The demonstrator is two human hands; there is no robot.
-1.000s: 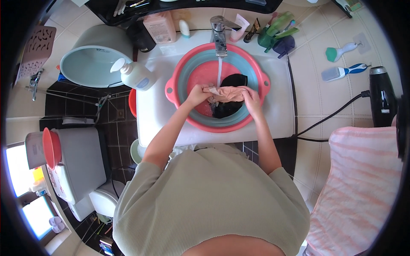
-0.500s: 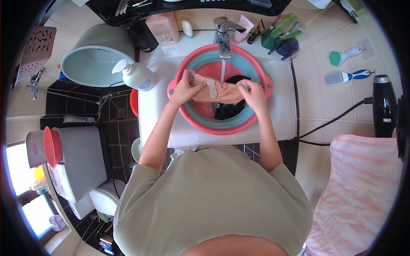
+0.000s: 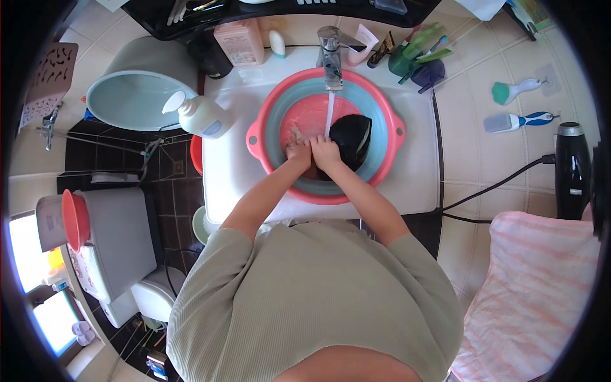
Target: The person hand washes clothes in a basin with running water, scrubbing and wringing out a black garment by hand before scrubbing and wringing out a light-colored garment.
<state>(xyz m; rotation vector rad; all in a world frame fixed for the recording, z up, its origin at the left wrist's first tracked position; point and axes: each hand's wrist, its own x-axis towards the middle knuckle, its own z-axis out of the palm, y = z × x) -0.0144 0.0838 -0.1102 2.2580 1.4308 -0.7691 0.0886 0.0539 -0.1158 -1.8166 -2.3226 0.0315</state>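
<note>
A pink-rimmed basin (image 3: 256, 167) with a blue inner wall stands in the white sink, holding water. Low inside it, my left hand (image 3: 298, 151) and my right hand (image 3: 326, 151) are close together, fingers curled down and closed on a peach cloth garment (image 3: 296, 134). Only a pale bit of that garment shows beyond my left fingers; the rest is hidden under my hands and the water. Right of my right hand lies a bunched black garment (image 3: 349, 137). From the chrome faucet (image 3: 331, 60) a stream of water (image 3: 330, 114) falls just beyond my right fingers.
On the sink's left are a white pump bottle (image 3: 200, 116) and a grey-blue bucket (image 3: 143, 95). Toothbrush cups (image 3: 402, 63) stand at the back right. Two brushes (image 3: 519, 120), a hair dryer (image 3: 571, 172) and a pink-striped towel (image 3: 534, 293) are at the right.
My hands have come down and together toward the basin's near middle. The peach garment, stretched between them before, is now lowered and bunched beneath them. More of the black garment shows.
</note>
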